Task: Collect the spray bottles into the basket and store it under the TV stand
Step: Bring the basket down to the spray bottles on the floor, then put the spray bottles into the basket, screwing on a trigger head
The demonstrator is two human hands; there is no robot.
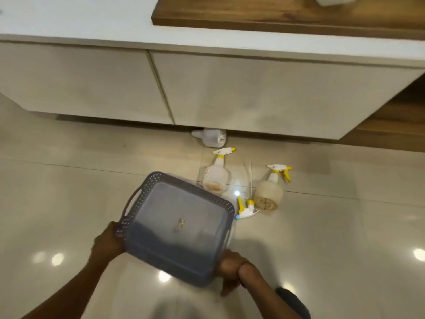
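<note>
The white TV stand (207,88) spans the top, a dark gap along its lower edge. Open tiled floor (69,180) lies toward nine o'clock. Left hand (108,242) and right hand (230,265) clasp the empty grey basket (177,226) by opposite rims. Toward one o'clock, spray bottles (216,173) (270,192) lie on the floor, a white bottle (210,137) at the gap and a loose spray head (246,208) near the basket's corner.

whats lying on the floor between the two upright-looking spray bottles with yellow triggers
In the head view, a thin clear dip tube lies on the tiles between the left spray bottle and the right spray bottle, running down to a detached spray head.
</note>
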